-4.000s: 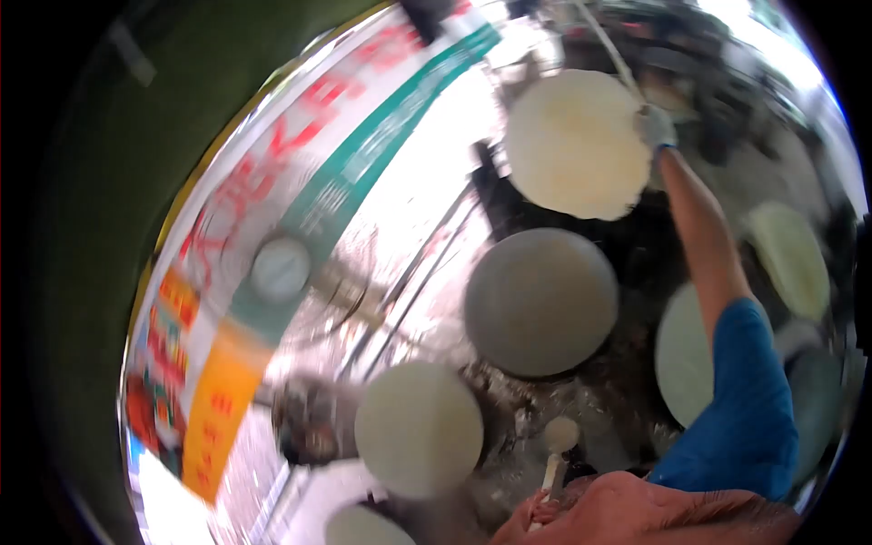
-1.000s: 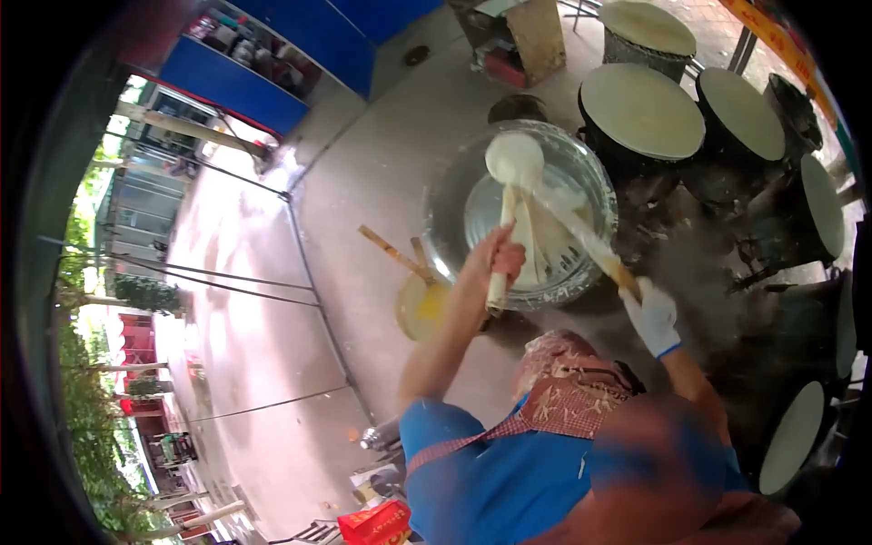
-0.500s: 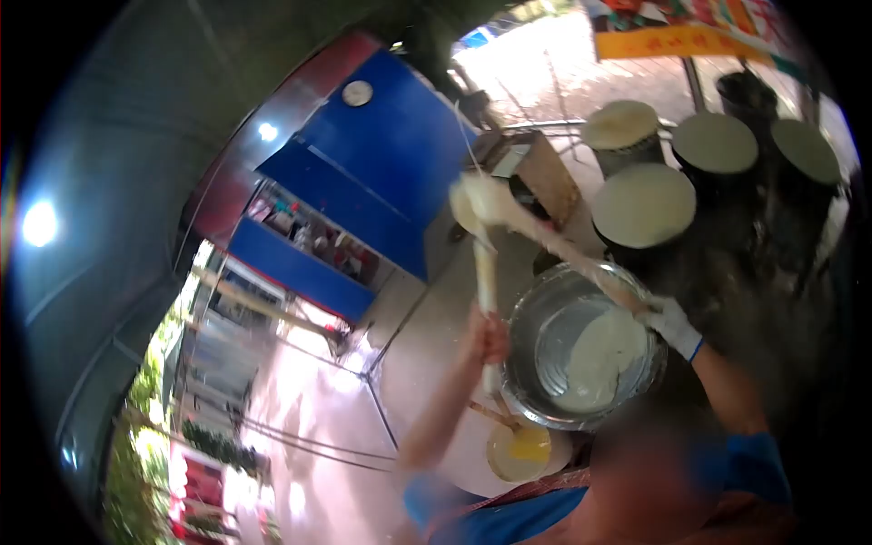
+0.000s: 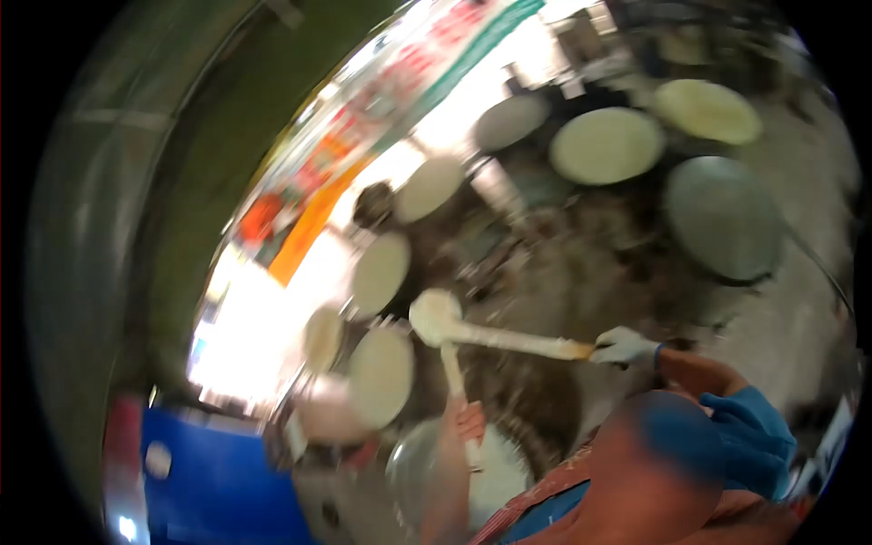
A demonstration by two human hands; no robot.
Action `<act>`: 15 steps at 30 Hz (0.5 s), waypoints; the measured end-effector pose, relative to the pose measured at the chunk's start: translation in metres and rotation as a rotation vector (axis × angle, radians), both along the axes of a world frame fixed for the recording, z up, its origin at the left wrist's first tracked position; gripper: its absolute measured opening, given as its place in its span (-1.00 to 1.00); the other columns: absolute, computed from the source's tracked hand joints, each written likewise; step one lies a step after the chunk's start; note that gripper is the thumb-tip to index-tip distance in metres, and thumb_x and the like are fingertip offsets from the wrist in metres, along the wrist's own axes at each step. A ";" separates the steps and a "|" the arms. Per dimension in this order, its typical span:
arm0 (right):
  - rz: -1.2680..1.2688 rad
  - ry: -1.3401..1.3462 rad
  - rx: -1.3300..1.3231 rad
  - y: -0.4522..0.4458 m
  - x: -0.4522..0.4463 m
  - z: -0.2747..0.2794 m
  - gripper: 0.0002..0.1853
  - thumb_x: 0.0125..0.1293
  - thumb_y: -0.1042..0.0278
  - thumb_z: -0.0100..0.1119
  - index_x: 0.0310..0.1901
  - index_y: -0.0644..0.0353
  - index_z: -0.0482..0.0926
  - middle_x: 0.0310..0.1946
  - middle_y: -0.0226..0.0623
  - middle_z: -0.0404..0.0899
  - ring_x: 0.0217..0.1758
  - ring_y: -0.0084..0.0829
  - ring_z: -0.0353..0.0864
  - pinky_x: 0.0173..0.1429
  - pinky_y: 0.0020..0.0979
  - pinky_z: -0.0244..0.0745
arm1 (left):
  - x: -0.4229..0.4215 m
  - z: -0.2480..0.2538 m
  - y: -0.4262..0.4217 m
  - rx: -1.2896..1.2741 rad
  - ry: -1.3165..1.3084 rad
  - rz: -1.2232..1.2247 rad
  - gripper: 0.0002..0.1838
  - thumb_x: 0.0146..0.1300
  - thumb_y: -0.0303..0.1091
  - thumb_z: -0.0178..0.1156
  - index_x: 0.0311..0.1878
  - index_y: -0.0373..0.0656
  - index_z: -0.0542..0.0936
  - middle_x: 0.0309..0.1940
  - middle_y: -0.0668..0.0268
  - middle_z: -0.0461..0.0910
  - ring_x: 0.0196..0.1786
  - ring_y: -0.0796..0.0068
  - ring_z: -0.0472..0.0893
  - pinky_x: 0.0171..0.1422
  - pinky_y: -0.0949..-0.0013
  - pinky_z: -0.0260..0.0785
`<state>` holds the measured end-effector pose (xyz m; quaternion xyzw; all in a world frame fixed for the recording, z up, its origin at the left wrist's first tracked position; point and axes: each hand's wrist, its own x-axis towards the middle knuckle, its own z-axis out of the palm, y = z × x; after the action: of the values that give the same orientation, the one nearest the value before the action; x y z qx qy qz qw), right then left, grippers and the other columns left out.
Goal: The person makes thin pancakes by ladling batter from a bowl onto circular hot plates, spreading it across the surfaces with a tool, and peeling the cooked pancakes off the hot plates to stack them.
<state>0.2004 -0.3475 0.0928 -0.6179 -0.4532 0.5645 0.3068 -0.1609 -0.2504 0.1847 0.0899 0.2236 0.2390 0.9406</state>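
My right hand (image 4: 625,347), in a white glove, is wrapped round the end of a long-handled ladle (image 4: 522,340). The ladle's round head is coated in pale batter and points left. My bare left hand (image 4: 469,423) grips a pale stick (image 4: 453,371), whose top meets the ladle's head. Whether the stick has a head of its own is hidden there. Below my left hand sits a large metal basin (image 4: 400,465) with pale batter in it, partly covered by my left forearm.
Several round, pale-topped pans, such as the near-left one (image 4: 381,377) and the far one (image 4: 607,145), form a curve around me. A grey round pan (image 4: 724,218) stands at right. A blue panel (image 4: 218,481) is at lower left, and a colourful banner (image 4: 363,118) hangs beyond.
My view has swung right, bringing more round pans into sight. Both hands still hold the ladle and stick, now away from over the basin's far side and nearer the pans.
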 end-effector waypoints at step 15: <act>-1.420 -0.942 0.139 -0.286 0.160 -0.021 -0.70 0.23 0.15 0.14 -0.12 0.16 0.63 -0.25 -0.02 0.63 -0.18 -0.15 0.66 -0.12 -0.23 0.49 | 0.543 -0.103 0.026 0.294 0.135 -0.973 -0.70 0.39 -0.29 0.00 0.12 0.15 0.21 -0.67 0.47 0.11 -0.75 0.69 0.13 -0.75 0.56 -0.03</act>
<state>0.3601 -0.6335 0.0713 -0.9053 -0.0723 -0.1065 0.4047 0.3825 -0.2245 0.0814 0.3303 0.1800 -0.2037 0.9039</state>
